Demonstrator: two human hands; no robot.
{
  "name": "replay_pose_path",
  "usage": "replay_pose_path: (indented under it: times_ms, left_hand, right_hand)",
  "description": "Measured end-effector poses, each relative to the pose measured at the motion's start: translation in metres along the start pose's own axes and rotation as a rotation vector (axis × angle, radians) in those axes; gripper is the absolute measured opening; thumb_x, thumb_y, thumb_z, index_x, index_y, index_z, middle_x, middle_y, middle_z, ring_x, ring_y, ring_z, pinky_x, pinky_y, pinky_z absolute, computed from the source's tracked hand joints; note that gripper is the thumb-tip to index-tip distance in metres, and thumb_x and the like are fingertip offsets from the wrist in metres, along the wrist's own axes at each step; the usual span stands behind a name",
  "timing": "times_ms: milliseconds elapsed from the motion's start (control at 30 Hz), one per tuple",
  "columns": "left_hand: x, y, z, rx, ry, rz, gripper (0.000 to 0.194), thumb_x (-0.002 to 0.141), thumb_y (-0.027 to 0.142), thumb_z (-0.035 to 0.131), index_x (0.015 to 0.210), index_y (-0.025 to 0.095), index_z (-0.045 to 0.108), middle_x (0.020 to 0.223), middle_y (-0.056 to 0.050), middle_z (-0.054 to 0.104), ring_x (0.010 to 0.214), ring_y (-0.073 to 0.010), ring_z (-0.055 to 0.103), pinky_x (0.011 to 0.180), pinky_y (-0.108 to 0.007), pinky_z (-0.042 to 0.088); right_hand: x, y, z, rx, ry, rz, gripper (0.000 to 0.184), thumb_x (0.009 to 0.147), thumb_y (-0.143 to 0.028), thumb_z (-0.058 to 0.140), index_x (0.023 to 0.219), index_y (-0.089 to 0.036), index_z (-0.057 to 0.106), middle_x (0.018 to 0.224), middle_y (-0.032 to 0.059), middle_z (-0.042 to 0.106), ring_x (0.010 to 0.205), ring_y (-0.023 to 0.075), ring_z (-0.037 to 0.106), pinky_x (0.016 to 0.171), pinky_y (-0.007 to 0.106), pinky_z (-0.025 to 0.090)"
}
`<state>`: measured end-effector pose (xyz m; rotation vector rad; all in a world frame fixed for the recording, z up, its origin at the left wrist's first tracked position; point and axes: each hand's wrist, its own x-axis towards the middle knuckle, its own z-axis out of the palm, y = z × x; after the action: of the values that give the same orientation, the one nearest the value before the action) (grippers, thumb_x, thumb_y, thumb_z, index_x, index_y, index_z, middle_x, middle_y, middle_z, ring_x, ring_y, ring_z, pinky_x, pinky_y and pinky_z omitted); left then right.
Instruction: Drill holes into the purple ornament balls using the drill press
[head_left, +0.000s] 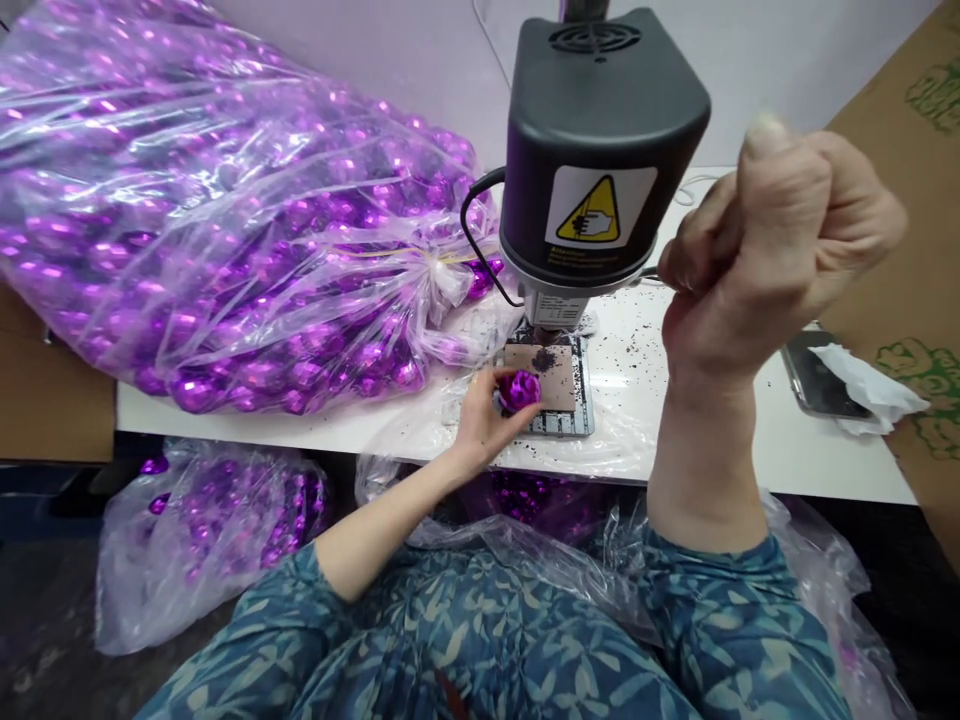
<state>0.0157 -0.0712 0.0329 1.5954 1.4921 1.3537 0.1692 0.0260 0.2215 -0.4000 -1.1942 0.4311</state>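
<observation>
Purple and glossy, the small ornament [520,389] sits pinched in the left hand [484,420] fingertips on the drill press [596,150] base plate [559,400], frame centre. Right hand [765,250], raised, clenches the metal lever [651,275].
</observation>
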Motion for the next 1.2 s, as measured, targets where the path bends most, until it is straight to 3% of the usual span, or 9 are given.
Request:
replay_pose_path:
  times_ms: [200,333,433,567,700,833,1000,1100,1200]
  left_hand:
    - [-0.047,-0.006,-0.028,0.174,-0.388,0.372,0.052,0.086,0.053,0.082,0.128,0.026,0.067,0.131,-0.014,0.071,0.129,-0.0352,0.063,0.112,-0.058,0.051]
    - [0.020,-0.022,-0.054,0.249,-0.209,0.280,0.036,0.096,0.034,0.070,0.130,0.025,0.065,0.146,-0.014,0.063,0.154,-0.0344,0.043,0.130,-0.063,0.026]
    - [0.077,-0.032,-0.077,0.340,-0.201,0.192,0.042,0.076,0.029,0.089,0.113,0.022,0.071,0.128,-0.016,0.070,0.152,-0.0430,0.041,0.131,-0.067,0.014]
    - [0.105,-0.028,-0.096,0.533,-0.329,0.145,0.012,0.091,0.033,0.074,0.093,0.021,0.071,0.092,-0.011,0.072,0.112,-0.0355,0.068,0.119,-0.056,0.039]
    - [0.106,-0.011,-0.103,0.916,-0.405,0.013,0.033,0.100,0.014,0.048,0.129,0.017,0.065,0.109,-0.014,0.075,0.100,-0.0293,0.073,0.091,-0.039,0.053]
    - [0.118,-0.001,-0.105,1.091,-0.651,0.011,0.045,0.098,0.014,0.050,0.142,0.017,0.060,0.135,-0.016,0.069,0.114,-0.0284,0.072,0.093,-0.035,0.053]
    - [0.127,-0.001,-0.095,1.132,-0.877,-0.036,0.045,0.091,0.023,0.065,0.137,0.022,0.066,0.121,-0.013,0.073,0.105,-0.0309,0.073,0.087,-0.035,0.054]
    - [0.125,-0.006,-0.092,1.033,-0.716,-0.030,0.045,0.081,0.021,0.076,0.126,0.022,0.070,0.121,-0.012,0.069,0.097,-0.0309,0.073,0.085,-0.038,0.054]
    - [0.119,-0.010,-0.093,0.560,-0.285,0.040,0.048,0.082,0.029,0.081,0.126,0.022,0.065,0.125,-0.011,0.067,0.105,-0.0281,0.070,0.089,-0.039,0.057]
  right_hand:
    - [-0.003,0.006,-0.004,-0.022,-0.016,-0.055,0.058,0.088,-0.044,0.067,0.051,-0.015,0.032,0.043,-0.0074,0.035,0.038,-0.0014,0.038,0.043,0.019,0.024]
    - [-0.002,0.009,-0.004,0.027,0.005,-0.070,0.057,0.087,-0.042,0.068,0.051,-0.016,0.032,0.042,-0.0078,0.030,0.036,-0.0005,0.035,0.042,0.021,0.021]
    - [-0.001,0.011,-0.004,0.047,0.013,-0.053,0.056,0.085,-0.044,0.070,0.052,-0.017,0.034,0.041,-0.0082,0.029,0.035,0.0010,0.034,0.039,0.023,0.020]
    - [-0.002,0.010,-0.006,0.032,-0.004,-0.056,0.055,0.088,-0.043,0.069,0.053,-0.017,0.034,0.041,-0.0083,0.032,0.035,0.0008,0.034,0.040,0.023,0.021]
    - [-0.003,0.008,-0.006,-0.012,-0.013,-0.061,0.055,0.090,-0.043,0.065,0.053,-0.016,0.035,0.042,-0.0087,0.032,0.036,0.0004,0.037,0.041,0.021,0.023]
    - [-0.004,0.007,-0.006,-0.030,-0.009,-0.052,0.056,0.090,-0.044,0.064,0.053,-0.016,0.033,0.042,-0.0091,0.031,0.037,-0.0007,0.037,0.041,0.020,0.023]
    - [-0.006,0.005,-0.006,-0.032,-0.011,-0.051,0.056,0.091,-0.043,0.063,0.054,-0.015,0.031,0.042,-0.0091,0.033,0.039,-0.0025,0.038,0.044,0.019,0.024]
    - [-0.008,0.003,-0.006,-0.035,-0.004,-0.036,0.054,0.092,-0.040,0.062,0.054,-0.016,0.032,0.043,-0.0088,0.035,0.039,-0.0031,0.039,0.044,0.018,0.024]
    - [-0.010,0.001,-0.006,-0.039,-0.010,-0.016,0.053,0.093,-0.037,0.060,0.054,-0.016,0.031,0.043,-0.0089,0.035,0.040,-0.0039,0.040,0.044,0.017,0.025]
